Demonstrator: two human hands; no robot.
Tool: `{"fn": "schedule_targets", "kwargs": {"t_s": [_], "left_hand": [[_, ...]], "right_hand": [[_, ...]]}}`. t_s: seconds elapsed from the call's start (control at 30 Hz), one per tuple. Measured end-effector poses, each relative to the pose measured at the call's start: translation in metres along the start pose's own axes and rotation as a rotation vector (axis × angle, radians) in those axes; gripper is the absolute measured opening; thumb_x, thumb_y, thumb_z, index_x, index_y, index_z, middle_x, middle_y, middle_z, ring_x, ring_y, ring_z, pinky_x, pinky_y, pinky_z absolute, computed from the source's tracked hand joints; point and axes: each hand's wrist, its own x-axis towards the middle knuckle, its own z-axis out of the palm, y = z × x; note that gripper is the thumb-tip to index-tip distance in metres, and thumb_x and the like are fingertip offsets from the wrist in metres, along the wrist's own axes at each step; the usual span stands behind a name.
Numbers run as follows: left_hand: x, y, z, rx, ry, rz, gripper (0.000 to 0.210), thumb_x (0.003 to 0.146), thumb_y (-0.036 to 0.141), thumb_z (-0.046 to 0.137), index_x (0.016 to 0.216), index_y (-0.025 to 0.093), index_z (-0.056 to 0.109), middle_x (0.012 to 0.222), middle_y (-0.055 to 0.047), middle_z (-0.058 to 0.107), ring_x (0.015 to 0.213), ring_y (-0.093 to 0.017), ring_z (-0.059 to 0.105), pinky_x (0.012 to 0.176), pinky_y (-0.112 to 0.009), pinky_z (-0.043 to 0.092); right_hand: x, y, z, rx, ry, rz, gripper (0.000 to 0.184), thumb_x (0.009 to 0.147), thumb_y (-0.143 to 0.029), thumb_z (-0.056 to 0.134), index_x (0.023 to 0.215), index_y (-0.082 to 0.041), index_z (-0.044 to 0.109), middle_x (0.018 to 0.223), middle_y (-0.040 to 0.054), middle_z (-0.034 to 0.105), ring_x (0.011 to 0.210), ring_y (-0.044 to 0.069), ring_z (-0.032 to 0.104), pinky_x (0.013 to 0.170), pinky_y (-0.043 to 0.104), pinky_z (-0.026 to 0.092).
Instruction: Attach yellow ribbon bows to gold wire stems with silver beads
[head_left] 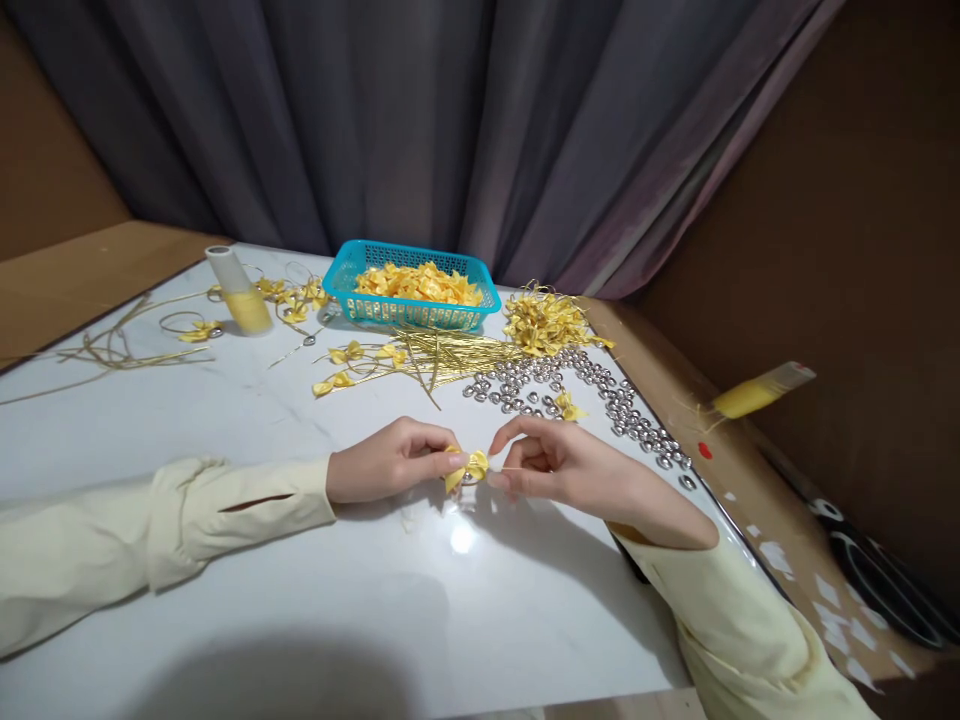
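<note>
Between thumb and fingers, my left hand [405, 458] pinches a yellow ribbon bow [475, 467] above the white table. A small silver piece shows at the bow's middle. My right hand [559, 460] is just to the right of it, thumb and fingers bent around a thin pale thread [517, 469] that runs towards the bow. The thread's far end is too fine to make out. Beyond my hands lie several silver oval rings [525, 378] and one loose yellow bow [568, 406].
A blue basket [491, 301] of yellow bows stands at the back. Gold cords [450, 355] and a bow pile [551, 322] lie beside it. Thread spools [247, 305] stand at left and lie at right [761, 390]. Black-handled scissors [877, 575] rest at far right.
</note>
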Motion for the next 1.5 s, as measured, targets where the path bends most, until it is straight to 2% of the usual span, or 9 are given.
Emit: {"fn": "schedule_targets", "kwargs": {"t_s": [0.17,0.27,0.4,0.57,0.8,1.0,1.3,1.43,1.5], "left_hand": [[-0.001,-0.001,0.001,0.065,-0.017,0.042,0.035,0.09,0.037,0.046,0.07,0.012,0.06,0.071,-0.006,0.061,0.066,-0.014,0.057,0.067,-0.027,0.044],[-0.001,-0.002,0.001,0.149,-0.019,0.069,0.034,0.09,0.035,0.044,0.071,0.011,0.061,0.072,-0.006,0.061,0.065,-0.014,0.056,0.066,-0.027,0.043],[-0.002,-0.003,0.002,0.265,0.02,0.135,0.032,0.091,0.029,0.043,0.072,0.011,0.061,0.073,-0.007,0.061,0.066,-0.015,0.055,0.066,-0.027,0.043],[-0.003,-0.003,0.005,0.396,0.044,0.287,0.029,0.092,0.022,0.041,0.072,0.013,0.061,0.069,-0.008,0.062,0.069,-0.016,0.054,0.067,-0.026,0.043],[-0.004,-0.005,0.007,0.503,0.129,0.415,0.027,0.092,0.02,0.039,0.075,0.013,0.059,0.068,-0.008,0.061,0.069,-0.017,0.052,0.068,-0.029,0.043],[-0.005,-0.009,0.009,0.561,0.133,0.526,0.024,0.092,0.019,0.038,0.083,0.014,0.06,0.073,-0.01,0.063,0.072,-0.018,0.054,0.071,-0.032,0.044],[-0.006,-0.008,0.009,0.55,0.183,0.556,0.022,0.092,0.016,0.04,0.084,0.013,0.06,0.074,-0.01,0.063,0.073,-0.018,0.053,0.073,-0.032,0.045],[-0.006,-0.004,0.011,0.509,0.212,0.493,0.026,0.093,0.023,0.039,0.081,0.015,0.061,0.073,-0.009,0.065,0.072,-0.018,0.054,0.072,-0.032,0.045],[-0.006,-0.004,0.011,0.478,0.235,0.456,0.028,0.093,0.025,0.039,0.079,0.015,0.061,0.073,-0.009,0.064,0.072,-0.018,0.054,0.071,-0.031,0.045]], "right_hand": [[0.0,-0.004,0.002,-0.076,0.019,-0.013,0.028,0.085,-0.04,0.054,0.075,-0.014,0.062,0.057,-0.0001,0.061,0.046,0.007,0.042,0.044,0.02,0.03],[0.003,-0.004,0.006,-0.043,0.096,-0.032,0.028,0.083,-0.04,0.058,0.071,-0.014,0.062,0.051,-0.0018,0.058,0.043,0.007,0.04,0.043,0.02,0.029],[0.007,-0.003,0.01,0.007,0.134,0.025,0.027,0.078,-0.038,0.064,0.066,-0.015,0.059,0.043,-0.0046,0.052,0.039,0.006,0.039,0.044,0.021,0.031],[0.01,-0.002,0.012,0.052,0.125,0.049,0.029,0.072,-0.039,0.069,0.062,-0.014,0.057,0.04,-0.0066,0.048,0.037,0.005,0.039,0.043,0.02,0.031],[0.01,0.002,0.008,0.098,0.125,0.076,0.026,0.068,-0.037,0.072,0.063,-0.014,0.061,0.039,-0.0068,0.047,0.036,0.004,0.038,0.042,0.019,0.029],[0.012,0.007,0.0,0.201,0.018,0.138,0.022,0.065,-0.034,0.075,0.066,-0.014,0.066,0.043,-0.0059,0.05,0.04,0.004,0.039,0.04,0.019,0.025],[0.017,0.013,-0.003,0.26,-0.057,0.188,0.029,0.06,-0.039,0.078,0.069,-0.013,0.071,0.048,-0.0037,0.057,0.041,0.005,0.046,0.039,0.017,0.034],[0.018,0.013,-0.001,0.209,-0.051,0.152,0.025,0.064,-0.038,0.076,0.066,-0.014,0.07,0.049,-0.0038,0.058,0.042,0.004,0.044,0.042,0.017,0.037],[0.017,0.012,-0.002,0.162,-0.039,0.116,0.02,0.067,-0.034,0.074,0.07,-0.014,0.07,0.054,-0.0028,0.06,0.048,0.006,0.05,0.048,0.019,0.041]]}}
